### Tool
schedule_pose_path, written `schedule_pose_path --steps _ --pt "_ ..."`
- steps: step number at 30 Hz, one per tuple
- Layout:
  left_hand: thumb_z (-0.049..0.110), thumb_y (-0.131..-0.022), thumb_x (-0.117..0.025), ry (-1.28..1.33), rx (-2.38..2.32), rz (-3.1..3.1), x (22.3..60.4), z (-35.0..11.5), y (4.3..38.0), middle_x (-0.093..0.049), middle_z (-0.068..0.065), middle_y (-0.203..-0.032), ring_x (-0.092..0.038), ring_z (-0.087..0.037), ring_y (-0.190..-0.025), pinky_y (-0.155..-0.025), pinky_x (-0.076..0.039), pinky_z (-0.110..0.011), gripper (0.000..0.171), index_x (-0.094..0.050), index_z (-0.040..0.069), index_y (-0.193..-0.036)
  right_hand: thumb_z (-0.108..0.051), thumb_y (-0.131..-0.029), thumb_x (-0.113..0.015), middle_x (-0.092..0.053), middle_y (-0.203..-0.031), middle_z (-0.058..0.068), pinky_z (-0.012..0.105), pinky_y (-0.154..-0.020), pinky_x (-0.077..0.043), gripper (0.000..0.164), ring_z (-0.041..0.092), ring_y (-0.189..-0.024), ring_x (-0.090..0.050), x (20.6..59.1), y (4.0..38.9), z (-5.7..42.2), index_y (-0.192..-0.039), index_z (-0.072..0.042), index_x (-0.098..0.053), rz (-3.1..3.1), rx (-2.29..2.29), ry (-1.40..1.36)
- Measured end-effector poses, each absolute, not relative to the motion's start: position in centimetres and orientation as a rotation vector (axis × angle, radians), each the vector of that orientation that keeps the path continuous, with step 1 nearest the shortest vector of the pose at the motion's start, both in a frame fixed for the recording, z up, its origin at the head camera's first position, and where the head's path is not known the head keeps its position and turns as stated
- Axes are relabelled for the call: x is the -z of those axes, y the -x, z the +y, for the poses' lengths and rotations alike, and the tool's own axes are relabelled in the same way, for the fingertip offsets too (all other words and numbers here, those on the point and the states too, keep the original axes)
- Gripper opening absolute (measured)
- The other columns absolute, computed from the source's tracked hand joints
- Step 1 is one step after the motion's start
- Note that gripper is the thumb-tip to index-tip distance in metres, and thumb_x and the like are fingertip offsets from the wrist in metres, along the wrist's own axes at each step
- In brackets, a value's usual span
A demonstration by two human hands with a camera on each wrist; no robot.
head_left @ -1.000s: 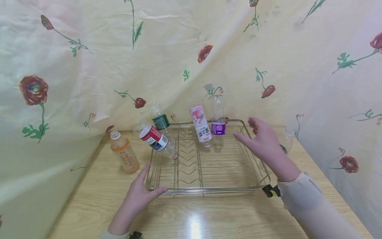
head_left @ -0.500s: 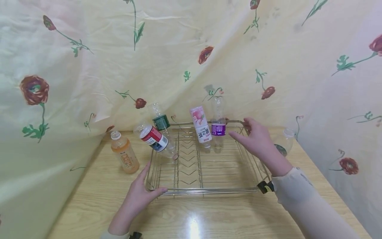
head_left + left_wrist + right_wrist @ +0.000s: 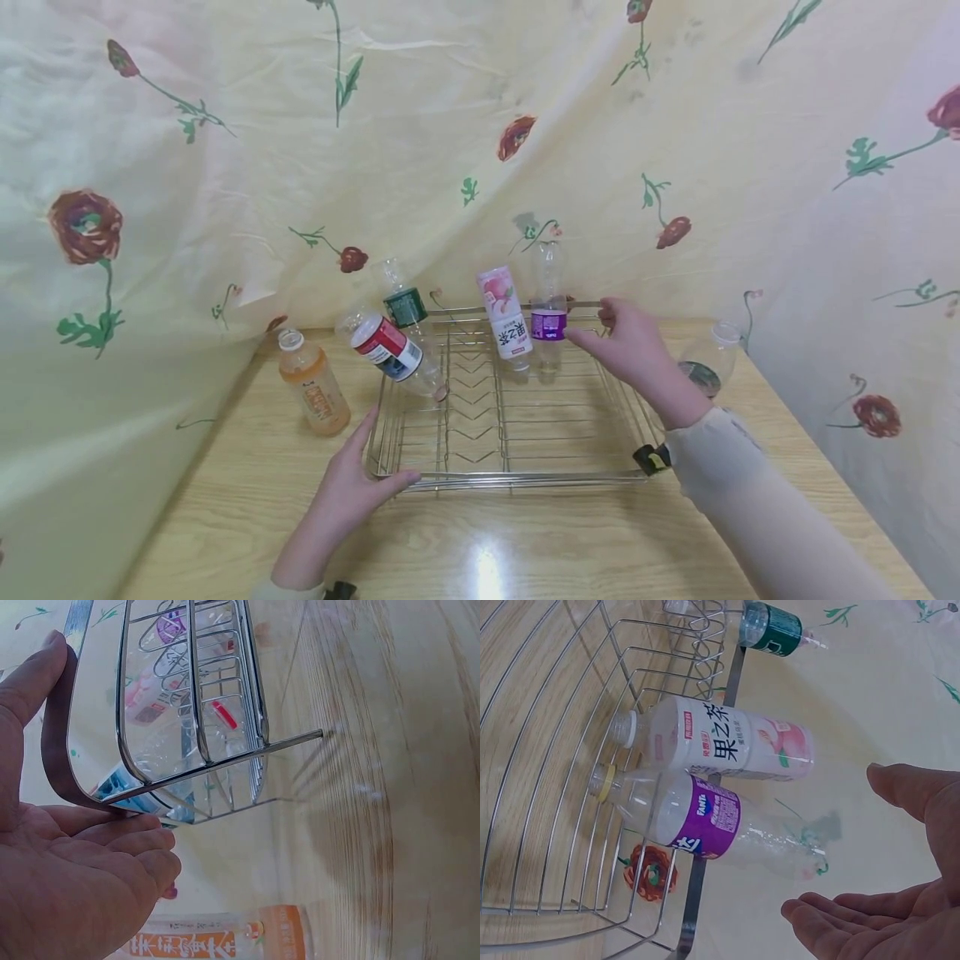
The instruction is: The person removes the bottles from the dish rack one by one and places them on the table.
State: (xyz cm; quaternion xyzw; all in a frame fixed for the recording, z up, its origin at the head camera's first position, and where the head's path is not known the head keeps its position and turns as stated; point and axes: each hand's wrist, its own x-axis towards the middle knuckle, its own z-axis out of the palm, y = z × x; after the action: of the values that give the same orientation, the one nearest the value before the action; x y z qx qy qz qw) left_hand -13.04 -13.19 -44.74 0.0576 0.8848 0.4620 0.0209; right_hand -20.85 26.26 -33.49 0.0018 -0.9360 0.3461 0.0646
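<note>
My left hand [image 3: 348, 492] is at the front left corner of a metal wire dish rack [image 3: 570, 478], fingers extended and thumb apart. In the left wrist view the thumb touches the rim and the fingers lie below it. Over the rack's back right part is my right hand [image 3: 637, 350], thumb and fingers spread with nothing between them. It faces an upside-down Fanta bottle [image 3: 712, 817] with a purple label and yellow neck ring. Beside that leans a pink-and-white fruit tea bottle [image 3: 739, 742], also neck down. Both lean against the back rim.
A bottle with a red-and-white label [image 3: 387, 346] and a green-labelled bottle [image 3: 405, 307] lean in the rack's back left. An orange bottle [image 3: 318, 392] stands left of the rack. Behind my right forearm stands a clear bottle [image 3: 722, 354]. Floral cloth [image 3: 420, 167] hangs behind.
My right hand has moved left across the rack's back right corner, closer to the Fanta bottle. The left hand and the bottles have stayed in place.
</note>
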Motion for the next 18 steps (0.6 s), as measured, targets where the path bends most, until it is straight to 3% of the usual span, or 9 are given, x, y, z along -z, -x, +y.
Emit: schedule_pose_path --steps 18 --pt "0.058 -0.074 -0.086 -0.147 -1.433 2.730 44.5 -13.1 12.8 -0.025 -0.019 -0.163 -0.024 -0.045 -0.146 -0.113 -0.027 -0.063 0.118 -0.024 0.009 -0.162 -0.055 -0.089 -0.073 -0.046 -0.142 0.036 0.060 -0.100 -0.047 0.097 0.051 -0.128 -0.047 34.2 23.0 25.4 -0.149 0.011 -0.035 -2.886 -1.113 0.104"
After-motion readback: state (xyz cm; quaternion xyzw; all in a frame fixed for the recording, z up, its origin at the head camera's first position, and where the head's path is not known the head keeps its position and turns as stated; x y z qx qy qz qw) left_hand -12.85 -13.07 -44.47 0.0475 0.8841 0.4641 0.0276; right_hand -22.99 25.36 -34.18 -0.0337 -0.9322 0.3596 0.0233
